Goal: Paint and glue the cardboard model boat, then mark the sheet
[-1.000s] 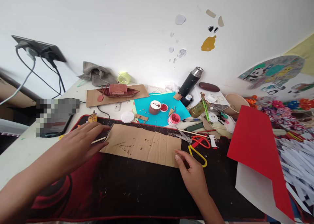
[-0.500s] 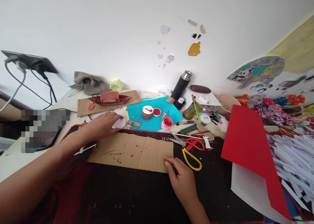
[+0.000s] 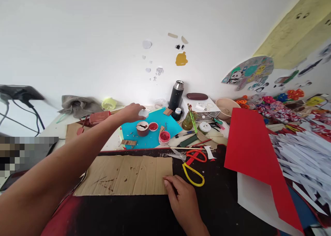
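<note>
My left hand (image 3: 131, 112) is stretched over the back of the desk, closed on a white round disc (image 3: 143, 114) that looks like a lid. Below it, on a blue sheet (image 3: 173, 127), stand a brown-sided paint pot (image 3: 142, 131), a small red-filled lid (image 3: 153, 126) and an open pot of red paint (image 3: 164, 137). Near me lies a strip of corrugated cardboard (image 3: 129, 175) with brown paint marks. My right hand (image 3: 183, 198) pinches its right edge between thumb and fingers. Scissors (image 3: 192, 168) with red and yellow handles lie just beyond that hand.
Behind my left arm sits a reddish-brown model boat (image 3: 99, 117), partly hidden. A black flask (image 3: 177, 94) and a jar holding green sticks (image 3: 188, 122) stand toward the wall. At right are a folded red card (image 3: 249, 143) and a heap of white paper strips (image 3: 300, 160).
My left hand has lifted the white disc away from the cardboard's far edge, moving it forward and right toward the blue sheet. The view has turned right. My right hand stays at the cardboard's edge.
</note>
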A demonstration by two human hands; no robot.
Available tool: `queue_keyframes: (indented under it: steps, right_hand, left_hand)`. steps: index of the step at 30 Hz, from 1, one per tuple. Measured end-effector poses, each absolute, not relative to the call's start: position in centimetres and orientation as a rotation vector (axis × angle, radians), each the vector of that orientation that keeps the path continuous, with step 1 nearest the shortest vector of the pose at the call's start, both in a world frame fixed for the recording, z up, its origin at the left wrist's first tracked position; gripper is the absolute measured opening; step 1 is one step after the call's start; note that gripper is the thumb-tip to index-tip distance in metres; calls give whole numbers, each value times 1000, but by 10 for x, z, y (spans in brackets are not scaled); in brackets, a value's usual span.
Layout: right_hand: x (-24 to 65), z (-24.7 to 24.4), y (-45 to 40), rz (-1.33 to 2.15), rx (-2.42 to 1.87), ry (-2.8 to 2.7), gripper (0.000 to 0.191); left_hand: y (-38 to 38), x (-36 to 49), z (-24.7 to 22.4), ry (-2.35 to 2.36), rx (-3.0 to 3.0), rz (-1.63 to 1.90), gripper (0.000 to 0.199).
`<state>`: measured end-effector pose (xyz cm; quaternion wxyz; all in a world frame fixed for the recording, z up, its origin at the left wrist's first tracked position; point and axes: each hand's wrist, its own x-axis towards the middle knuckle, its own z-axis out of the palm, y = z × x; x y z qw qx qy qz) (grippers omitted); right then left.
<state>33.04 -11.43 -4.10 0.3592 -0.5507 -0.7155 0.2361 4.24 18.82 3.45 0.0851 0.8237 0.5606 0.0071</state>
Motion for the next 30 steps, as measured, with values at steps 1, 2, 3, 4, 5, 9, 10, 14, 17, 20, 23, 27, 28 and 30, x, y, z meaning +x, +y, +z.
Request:
queue_keyframes:
  steps: [1,2,3,4,5,9,10,14,17,20,23,27,28,30]
  right_hand:
    - [330,-41,-115,614,-1419,-1842,34]
    - [330,-41,-115,623,-1417,-1838,35]
    - [330,-41,-115,634,-1415,-1833,36]
    - [330,-41,-115,645,-1414,-1826,36]
    - [330,-42,-115,656,-1414,-1817,37]
    - [331,-42,-115,691,-1405,-1816,33]
    - [331,-42,-115,699,-1400,-1821,32]
    - [331,-42,-114,717,-1394,-1837,31]
    - [331,-41,-113,707,-1394,-1847,31]
    - [331,-41,-114,699,-1391,-1830,32]
    - [330,-40,-116,713,-1385,-1811,31]
    - [330,-40,-116,717,-1372,-1807,30]
    - [330,-40,-116,721,-1370,-1809,30]
    - [331,-40,-116,728,-1363,-1811,29]
  left_hand:
    - [196,50,33,1648,2454,-6,76]
    - [201,55,32,1627,2450,-23,78]
    - [203,57,33,1613,2445,-26,82]
    - [202,56,35,1605,2441,-14,86]
    - [200,54,38,1600,2437,8,89]
    - [170,27,52,1546,2410,80,98]
    - [160,21,53,1521,2407,75,102]
    - [127,13,45,1417,2481,51,128]
    - [119,23,32,1454,2470,-15,131]
    - [121,34,22,1481,2447,-48,126]
    - [124,37,18,1490,2454,-38,118]
    - [126,36,17,1501,2461,-11,106]
    - [126,37,16,1507,2460,0,105]
    - [127,38,13,1526,2456,34,104]
